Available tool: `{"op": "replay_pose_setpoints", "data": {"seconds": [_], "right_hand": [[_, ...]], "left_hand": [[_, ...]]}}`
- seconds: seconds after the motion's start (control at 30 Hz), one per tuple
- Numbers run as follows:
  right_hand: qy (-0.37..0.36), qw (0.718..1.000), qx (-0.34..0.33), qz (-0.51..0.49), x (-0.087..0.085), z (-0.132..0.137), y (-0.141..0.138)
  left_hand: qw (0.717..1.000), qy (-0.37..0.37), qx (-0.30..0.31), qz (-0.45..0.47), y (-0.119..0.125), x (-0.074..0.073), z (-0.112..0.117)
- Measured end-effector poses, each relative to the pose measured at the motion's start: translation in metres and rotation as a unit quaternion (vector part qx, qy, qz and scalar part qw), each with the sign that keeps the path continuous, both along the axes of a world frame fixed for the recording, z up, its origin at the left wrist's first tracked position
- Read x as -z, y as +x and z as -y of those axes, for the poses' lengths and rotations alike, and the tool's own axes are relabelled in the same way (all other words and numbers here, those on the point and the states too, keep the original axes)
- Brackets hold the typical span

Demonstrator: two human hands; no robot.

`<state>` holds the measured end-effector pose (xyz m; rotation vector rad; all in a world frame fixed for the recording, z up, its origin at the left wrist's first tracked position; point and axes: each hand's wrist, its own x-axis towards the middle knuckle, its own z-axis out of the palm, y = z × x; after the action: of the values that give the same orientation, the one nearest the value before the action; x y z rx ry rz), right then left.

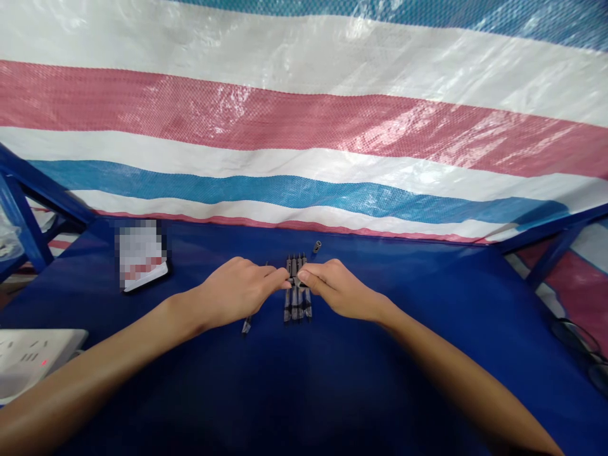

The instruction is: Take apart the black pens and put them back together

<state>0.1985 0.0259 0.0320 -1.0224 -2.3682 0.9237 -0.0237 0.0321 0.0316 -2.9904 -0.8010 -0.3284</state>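
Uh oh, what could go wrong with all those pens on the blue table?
The left hand and right hand are right over the row of pens, so a slip might knock them crooked. The loose pen, partly hidden by the left hand, could get bumped away. And the little tube looks round, so it might roll if nudged.

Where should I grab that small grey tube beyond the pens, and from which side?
Pinch the small grey tube across its round sides, probably from above with the right hand, which is nearer. It is short and cylindrical and sits apart from the pens, so its sides look reachable.
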Motion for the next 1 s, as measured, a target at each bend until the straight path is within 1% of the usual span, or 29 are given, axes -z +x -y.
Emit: {"op": "replay_pose_setpoints", "data": {"seconds": [0.07,0.13,0.17,0.23,0.27,0.3,0.37,0.43,0.47,0.5,0.53,0.57,0.6,0.7,0.83,0.93,1.0], "right_hand": [[-0.026,1.0,0.01,-0.012,-0.001,0.001,0.0],[-0.012,0.999,0.028,-0.014,0.0,0.002,-0.001],[0.014,0.999,0.033,-0.01,0.002,0.003,-0.001],[0.107,0.994,0.029,0.005,0.008,0.004,-0.002],[0.17,0.985,0.017,0.019,0.011,0.004,-0.003],[0.242,0.97,0.007,0.038,0.014,0.004,-0.003],[0.386,0.919,0.002,0.081,0.019,0.004,-0.002],[0.49,0.865,0.005,0.107,0.02,0.004,-0.001],[0.522,0.847,0.0,0.106,0.021,0.003,-0.001],[0.54,0.835,-0.011,0.1,0.02,0.003,-0.001],[0.548,0.831,-0.026,0.095,0.02,0.002,-0.001],[0.547,0.831,-0.04,0.094,0.019,0.002,-0.001],[0.542,0.833,-0.048,0.097,0.018,0.002,-0.001],[0.516,0.847,-0.046,0.122,0.015,0.003,-0.002],[0.472,0.867,-0.044,0.154,0.011,0.008,0.0],[0.395,0.896,-0.049,0.197,0.008,0.011,0.002],[0.334,0.914,-0.052,0.223,0.006,0.012,0.003]], "left_hand": [[1.0,0.001,-0.005,0.002,0.001,-0.001,0.001],[0.999,-0.029,-0.029,0.011,0.002,-0.002,0.001],[0.997,-0.062,-0.046,0.016,0.003,-0.003,0.001],[0.983,-0.161,-0.083,0.033,0.005,-0.007,0.0],[0.969,-0.223,-0.096,0.049,0.006,-0.008,-0.001],[0.95,-0.287,-0.104,0.069,0.006,-0.01,-0.002],[0.902,-0.402,-0.11,0.112,0.006,-0.014,-0.004],[0.852,-0.496,-0.103,0.131,0.004,-0.016,-0.005],[0.831,-0.532,-0.097,0.13,0.004,-0.016,-0.006],[0.814,-0.56,-0.091,0.124,0.003,-0.017,-0.006],[0.803,-0.578,-0.086,0.118,0.002,-0.017,-0.006],[0.8,-0.583,-0.085,0.113,0.002,-0.018,-0.006],[0.804,-0.578,-0.087,0.108,0.002,-0.018,-0.006],[0.834,-0.535,-0.096,0.094,0.001,-0.022,-0.005],[0.869,-0.482,-0.085,0.072,0.0,-0.031,0.0],[0.907,-0.41,-0.089,0.038,0.0,-0.035,0.005],[0.933,-0.35,-0.081,0.023,0.002,-0.035,0.007]]}}
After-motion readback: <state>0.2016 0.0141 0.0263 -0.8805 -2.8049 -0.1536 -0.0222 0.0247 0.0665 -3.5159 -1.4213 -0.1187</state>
